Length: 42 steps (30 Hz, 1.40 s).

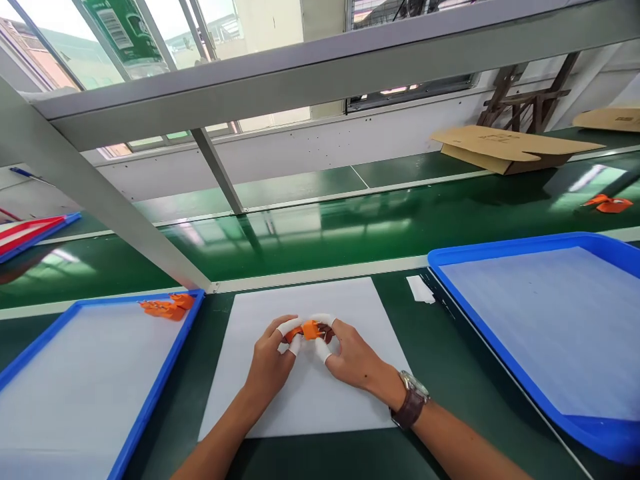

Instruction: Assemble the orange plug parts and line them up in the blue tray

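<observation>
A small orange plastic-looking part is held between my two hands, over a white sheet on the dark green bench. My left hand pinches its left end with thumb and forefinger. On the other side, my right hand grips the right end the same way. White finger cots cover the thumb and forefinger of both hands. The fingertips hide part of the piece, so its exact kind cannot be made out. A watch with a brown strap is on my right wrist.
To the left, a blue-rimmed tray holds several orange pieces in its far corner. Another blue tray lies to the right, beside a white scrap. Beyond a metal frame, a green belt carries an orange piece; cardboard lies behind.
</observation>
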Motion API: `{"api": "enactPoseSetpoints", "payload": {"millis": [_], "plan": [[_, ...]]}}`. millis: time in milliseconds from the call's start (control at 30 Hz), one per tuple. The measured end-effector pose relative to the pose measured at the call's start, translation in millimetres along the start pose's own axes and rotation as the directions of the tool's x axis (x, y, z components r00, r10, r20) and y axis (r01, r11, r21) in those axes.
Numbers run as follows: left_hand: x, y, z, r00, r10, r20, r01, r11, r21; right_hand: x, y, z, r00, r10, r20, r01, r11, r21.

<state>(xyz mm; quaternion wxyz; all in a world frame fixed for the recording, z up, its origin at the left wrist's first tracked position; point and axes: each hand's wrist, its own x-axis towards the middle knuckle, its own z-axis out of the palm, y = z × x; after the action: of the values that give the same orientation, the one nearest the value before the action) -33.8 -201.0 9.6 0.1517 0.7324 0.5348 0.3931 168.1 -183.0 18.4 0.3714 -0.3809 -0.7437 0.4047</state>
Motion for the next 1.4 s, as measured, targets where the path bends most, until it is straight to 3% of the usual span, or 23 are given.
{"api": "enactPoseSetpoints", "payload": {"millis": [200,400,633,800,867,1000,1100,1400], "plan": [[-3,-2,-2.2,0.999,-0.035,0.035,0.038,0.995,-0.089,2,5,7,0.999,0.009,-0.037,-0.007,0.998,0.059],[-4,4,-2.0,0.985,-0.132,0.111,0.155,0.958,-0.241,3,7,15,0.989,0.082,-0.121,-0.068,0.990,0.122],[-8,2,6.2,0.978,-0.205,0.047,0.209,0.928,-0.308,-2,0,22,0.994,0.039,-0.102,-0.030,0.996,0.090],[-6,2,0.8,0.956,-0.175,0.234,0.253,0.897,-0.362,0,9,19,0.981,0.102,-0.166,-0.085,0.991,0.107],[-5,0,-0.6,0.959,-0.144,0.243,0.219,0.923,-0.318,1,11,16,0.979,0.089,-0.186,-0.074,0.994,0.084],[-6,-6,2.0,0.993,-0.043,0.110,0.055,0.993,-0.108,1,6,13,0.987,0.043,-0.155,-0.037,0.999,0.040],[-8,-8,5.6,0.997,0.032,0.072,-0.030,0.999,-0.024,0,3,13,0.993,0.043,-0.108,-0.036,0.997,0.067],[-8,-5,10.3,0.997,0.058,0.052,-0.059,0.998,0.019,1,3,11,0.997,0.073,-0.018,-0.071,0.995,0.067]]}}
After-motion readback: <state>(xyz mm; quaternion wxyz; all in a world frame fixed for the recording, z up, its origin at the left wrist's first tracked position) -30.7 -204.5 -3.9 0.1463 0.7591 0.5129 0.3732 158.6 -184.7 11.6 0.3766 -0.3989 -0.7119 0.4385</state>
